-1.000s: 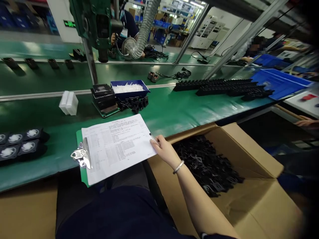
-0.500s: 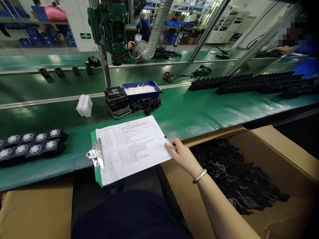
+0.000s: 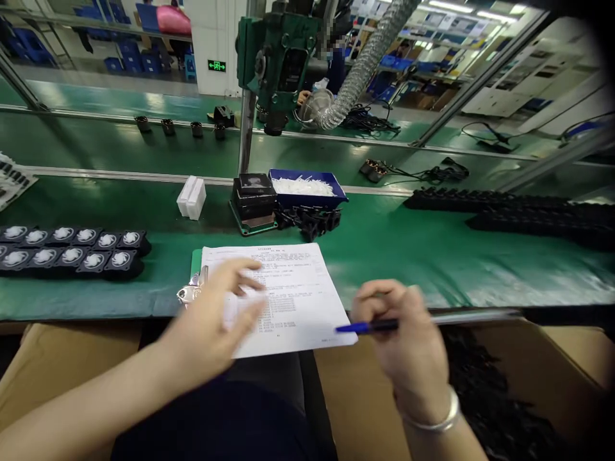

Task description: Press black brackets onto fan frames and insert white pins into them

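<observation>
A green clipboard with a printed sheet [image 3: 293, 288] lies at the near edge of the green bench [image 3: 384, 250], partly over my lap. My left hand [image 3: 218, 314] reaches over the sheet's left part near the metal clip [image 3: 192, 291], fingers stretched out and blurred by motion. My right hand [image 3: 408, 339], a bangle on the wrist, is closed on a blue pen [image 3: 368, 327] whose tip points left at the sheet's lower right corner.
Black parts with white centres [image 3: 72, 246] lie in rows at the left. A blue tray of white pieces [image 3: 307, 187], a black stack [image 3: 254, 195], loose black parts [image 3: 310, 219] and a white block [image 3: 191, 197] stand behind the clipboard. A cardboard box of black parts [image 3: 490, 397] is at my right. Long black strips [image 3: 519, 208] lie far right.
The view has turned left. My left hand has come into view over the sheet. My right hand has lifted off the sheet's edge and now holds the pen level, pointing left.
</observation>
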Available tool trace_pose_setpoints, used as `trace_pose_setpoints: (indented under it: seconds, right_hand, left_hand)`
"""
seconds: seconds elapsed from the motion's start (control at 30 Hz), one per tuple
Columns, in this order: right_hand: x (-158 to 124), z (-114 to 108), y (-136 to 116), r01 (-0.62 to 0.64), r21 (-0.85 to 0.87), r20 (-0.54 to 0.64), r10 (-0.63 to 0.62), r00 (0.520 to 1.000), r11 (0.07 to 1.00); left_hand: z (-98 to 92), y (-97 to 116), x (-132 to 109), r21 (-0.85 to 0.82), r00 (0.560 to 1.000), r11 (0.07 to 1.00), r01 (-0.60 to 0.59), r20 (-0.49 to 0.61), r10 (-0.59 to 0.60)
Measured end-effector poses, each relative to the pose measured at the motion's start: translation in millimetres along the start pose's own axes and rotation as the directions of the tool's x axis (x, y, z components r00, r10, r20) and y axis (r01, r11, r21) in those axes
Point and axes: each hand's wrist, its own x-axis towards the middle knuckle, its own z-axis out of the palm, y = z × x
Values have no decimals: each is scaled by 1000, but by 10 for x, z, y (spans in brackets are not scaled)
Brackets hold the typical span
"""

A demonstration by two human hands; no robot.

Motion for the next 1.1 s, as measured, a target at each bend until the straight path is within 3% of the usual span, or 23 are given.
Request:
trace_pose_setpoints:
  seconds: [0.03,0.1,0.17,0.23,0.33,0.4,0.47,0.5,0.57,0.6,0.67,0.7,0.77,0.83,0.9,0.97,1.1]
  right_hand:
    - [-27,107,14,3,7,138,-4,990,1000]
    - [-44,287,31,65,18,338,-68,939,998]
    - [7,388,18,148,-8,402,-133,906,989]
    - [119,404,-8,186,-52,422,-148,894,981]
    - [314,347,-18,131,-75,475,-80,876,989]
    - [418,316,-14,65,-71,506,-20,862,995]
    - [508,310,-30,-46,-11,511,45,859,999]
    - [561,312,-47,-115,56,486,74,871,992]
    - [696,315,-87,-190,249,342,97,935,950]
    - [778,314,-97,-178,332,238,100,966,926]
    - [938,312,-69,-128,394,56,115,992,910]
    - [1002,317,-23,-134,369,39,129,991,920]
    - [1065,349,122,-221,246,153,187,970,944]
    - [1044,407,306,-298,109,304,254,918,948]
    - [974,466,479,-322,14,381,293,877,947]
    - [898,506,613,-303,-20,399,285,871,953]
    - [807,523,765,-235,-43,417,232,879,971]
  left_hand:
    - [88,-17,63,15,995,1000,-13,99,11]
    - [292,-36,200,45,944,999,-20,329,4]
    - [460,-37,335,95,888,995,-10,458,-35]
    - [543,-31,452,173,872,985,-26,486,-63]
    - [536,-29,588,233,868,970,-69,493,-57]
    - [491,-28,668,155,870,986,-63,493,-21]
    - [438,-19,745,-42,849,999,33,528,-6]
    - [412,-13,778,-164,813,980,109,582,8]
    - [372,-4,819,-346,675,918,193,726,131]
    - [366,-8,821,-373,602,920,122,765,230]
    - [399,-35,788,-322,504,920,-225,769,393]
    - [441,-61,758,-238,501,875,-421,743,443]
    - [563,-135,689,21,573,743,-668,652,497]
    - [704,-232,635,265,674,671,-692,571,469]
    - [826,-337,607,432,741,616,-659,512,434]
    - [906,-428,601,464,762,617,-635,508,402]
    - [955,-520,632,412,747,647,-641,529,404]
